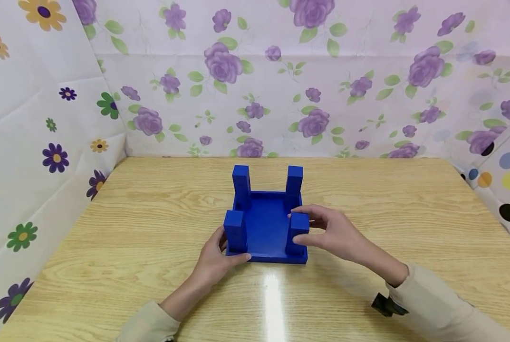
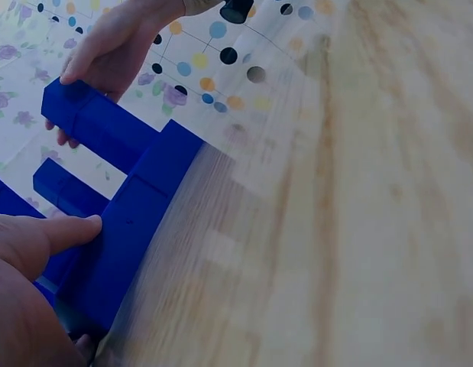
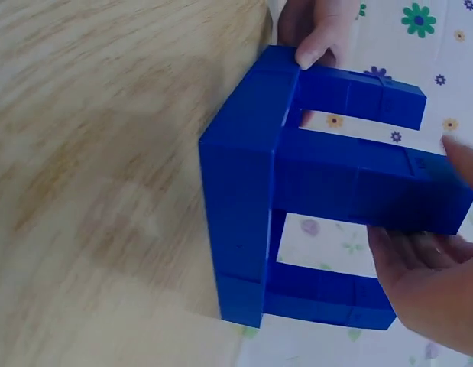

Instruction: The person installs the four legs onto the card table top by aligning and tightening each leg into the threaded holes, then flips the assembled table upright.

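Note:
A blue upturned toy table [image 1: 265,230] lies top-down on the wooden surface, with a square leg standing up at each corner. Its raised rim runs around the flat panel. My left hand [image 1: 214,261] grips the near left corner, thumb on the front rim and fingers on the outer side, partly hidden behind the near left leg [image 1: 236,230]. My right hand [image 1: 336,232] holds the upper part of the near right leg [image 1: 297,232] between thumb and fingers. In the right wrist view, that leg [image 3: 358,176] meets the rim upright at its corner.
The wooden table [image 1: 165,204] extends around the blue piece. Behind it hangs a floral cloth [image 1: 276,95], with a flower-print cloth [image 1: 36,190] on the left and a dotted one [image 1: 494,180] on the right. A dark strap piece [image 1: 387,304] hangs at my right sleeve.

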`<state>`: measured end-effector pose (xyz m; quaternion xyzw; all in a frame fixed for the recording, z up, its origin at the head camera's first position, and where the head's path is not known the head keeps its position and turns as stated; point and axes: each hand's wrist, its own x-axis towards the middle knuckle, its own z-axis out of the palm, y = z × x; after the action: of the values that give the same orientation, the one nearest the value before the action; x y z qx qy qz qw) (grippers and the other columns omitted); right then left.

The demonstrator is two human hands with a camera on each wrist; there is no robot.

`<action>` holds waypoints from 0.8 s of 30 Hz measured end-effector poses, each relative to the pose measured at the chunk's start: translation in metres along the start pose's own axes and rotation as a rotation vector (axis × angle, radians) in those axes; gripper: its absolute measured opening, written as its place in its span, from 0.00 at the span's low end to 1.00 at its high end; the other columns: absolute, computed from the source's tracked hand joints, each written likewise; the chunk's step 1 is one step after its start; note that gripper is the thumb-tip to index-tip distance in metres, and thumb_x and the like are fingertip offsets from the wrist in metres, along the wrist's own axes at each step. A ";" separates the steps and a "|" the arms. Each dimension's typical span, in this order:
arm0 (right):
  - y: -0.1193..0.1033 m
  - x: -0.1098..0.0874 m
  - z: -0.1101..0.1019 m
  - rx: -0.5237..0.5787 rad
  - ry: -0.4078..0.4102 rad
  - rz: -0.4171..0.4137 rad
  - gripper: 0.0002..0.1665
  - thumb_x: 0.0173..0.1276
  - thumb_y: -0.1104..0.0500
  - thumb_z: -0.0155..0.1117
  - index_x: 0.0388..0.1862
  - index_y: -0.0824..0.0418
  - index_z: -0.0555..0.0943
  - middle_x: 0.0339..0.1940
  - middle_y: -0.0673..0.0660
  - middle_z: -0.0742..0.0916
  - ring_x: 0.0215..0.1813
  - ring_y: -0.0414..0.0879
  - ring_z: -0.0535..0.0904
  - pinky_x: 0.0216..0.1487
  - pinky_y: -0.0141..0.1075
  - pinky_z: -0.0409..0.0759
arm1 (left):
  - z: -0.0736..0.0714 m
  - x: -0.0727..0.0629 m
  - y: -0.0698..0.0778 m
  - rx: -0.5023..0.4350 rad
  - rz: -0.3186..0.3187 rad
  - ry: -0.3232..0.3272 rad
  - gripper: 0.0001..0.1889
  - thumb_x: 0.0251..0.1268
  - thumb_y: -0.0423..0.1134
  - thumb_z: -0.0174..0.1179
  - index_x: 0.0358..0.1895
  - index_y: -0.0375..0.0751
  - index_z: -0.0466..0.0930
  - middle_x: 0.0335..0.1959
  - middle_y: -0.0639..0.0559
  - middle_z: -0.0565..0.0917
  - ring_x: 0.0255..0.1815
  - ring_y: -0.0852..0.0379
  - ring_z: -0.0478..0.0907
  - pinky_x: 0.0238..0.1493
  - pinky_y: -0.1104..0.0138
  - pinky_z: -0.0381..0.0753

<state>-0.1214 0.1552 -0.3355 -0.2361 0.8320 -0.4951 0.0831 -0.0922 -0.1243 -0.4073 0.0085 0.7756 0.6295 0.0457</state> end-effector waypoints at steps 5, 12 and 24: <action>0.015 -0.005 0.000 0.074 -0.033 -0.047 0.46 0.57 0.60 0.76 0.71 0.69 0.64 0.68 0.65 0.72 0.68 0.59 0.68 0.64 0.46 0.70 | -0.003 0.002 0.002 0.028 -0.019 -0.027 0.44 0.46 0.29 0.75 0.70 0.35 0.63 0.64 0.40 0.72 0.67 0.41 0.65 0.68 0.49 0.62; 0.041 -0.007 0.000 0.171 -0.051 0.070 0.52 0.56 0.61 0.76 0.73 0.74 0.57 0.71 0.71 0.66 0.71 0.63 0.62 0.65 0.45 0.69 | -0.017 0.007 0.006 0.107 0.022 -0.108 0.49 0.41 0.26 0.76 0.72 0.34 0.59 0.66 0.38 0.70 0.68 0.40 0.64 0.68 0.50 0.62; 0.059 0.000 0.021 0.164 -0.191 0.087 0.61 0.50 0.62 0.80 0.75 0.70 0.52 0.70 0.67 0.68 0.70 0.59 0.63 0.68 0.46 0.65 | -0.023 0.019 0.003 0.208 0.091 -0.283 0.52 0.40 0.28 0.77 0.73 0.30 0.56 0.69 0.35 0.65 0.70 0.40 0.60 0.68 0.51 0.60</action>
<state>-0.1323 0.1622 -0.3964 -0.2383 0.7866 -0.5325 0.2023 -0.1129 -0.1443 -0.4007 0.1370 0.8210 0.5399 0.1248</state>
